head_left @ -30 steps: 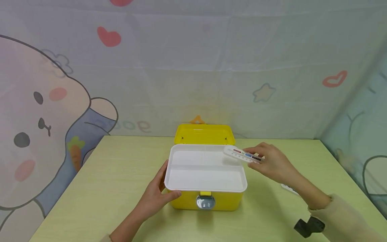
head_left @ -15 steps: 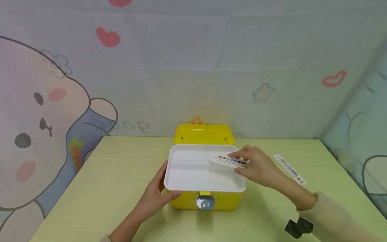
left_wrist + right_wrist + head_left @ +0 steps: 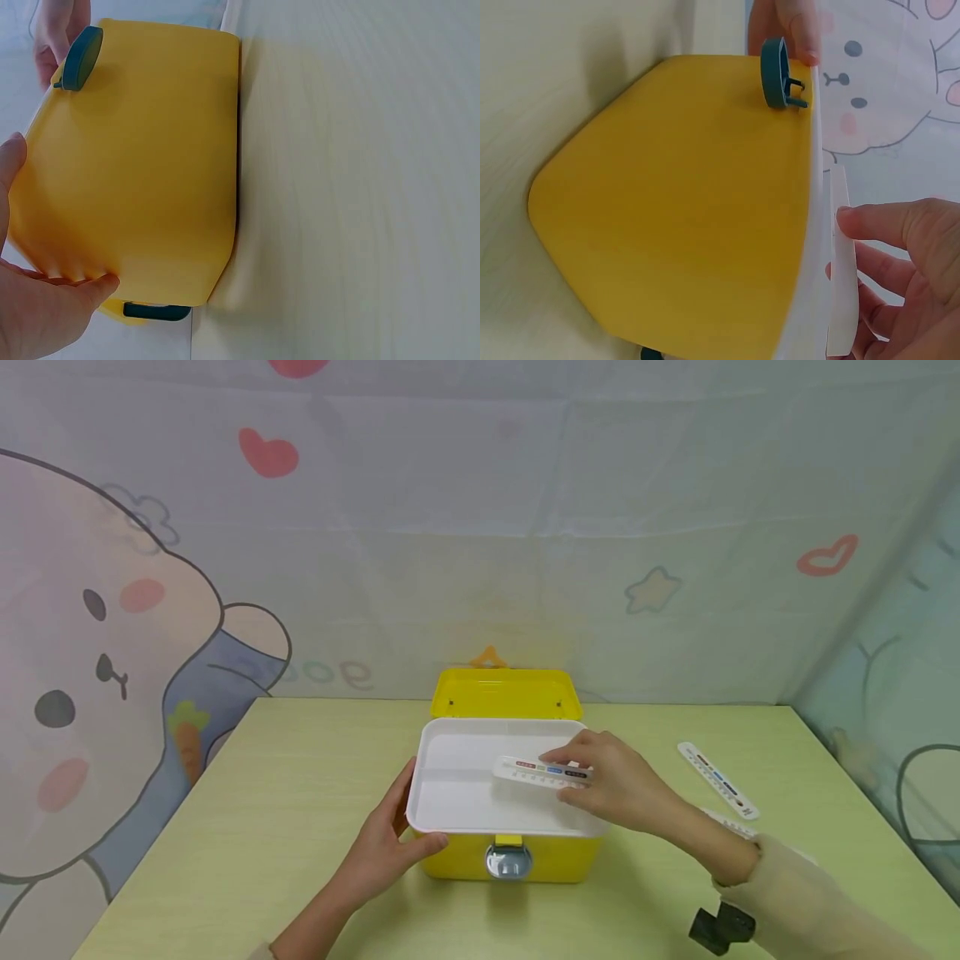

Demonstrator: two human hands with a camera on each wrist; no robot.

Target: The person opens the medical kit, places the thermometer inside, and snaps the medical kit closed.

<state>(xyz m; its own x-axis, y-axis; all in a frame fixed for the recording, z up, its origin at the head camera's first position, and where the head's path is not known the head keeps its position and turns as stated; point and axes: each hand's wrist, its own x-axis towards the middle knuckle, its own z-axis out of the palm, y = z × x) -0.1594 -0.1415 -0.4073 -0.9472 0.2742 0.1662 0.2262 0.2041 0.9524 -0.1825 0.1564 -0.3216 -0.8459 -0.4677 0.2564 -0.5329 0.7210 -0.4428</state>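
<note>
A yellow storage box [image 3: 555, 864] stands on the table with its lid tipped back and a white tray [image 3: 450, 806] across its top. My left hand [image 3: 382, 839] holds the box by its left side, thumb at the front; in the left wrist view its fingertips press the yellow wall. Over the tray, my right hand [image 3: 618, 781] pinches a white thermometer [image 3: 525, 771] by its right end. The strip has a printed scale and red, green, blue and black bands. From the right wrist view, the thermometer [image 3: 844, 277] appears edge-on above the tray's rim.
The yellow lid [image 3: 508, 695] is behind the tray, and a grey latch [image 3: 508, 862] sits on the box front. To the right lies another thermometer [image 3: 717, 779], with a further white strip [image 3: 726, 821] partly hidden under my right forearm. A printed cloth hangs behind the table.
My right hand has carried the thermometer leftward and down over the tray, uncovering the strips on the table at right. My left hand stays on the box.
</note>
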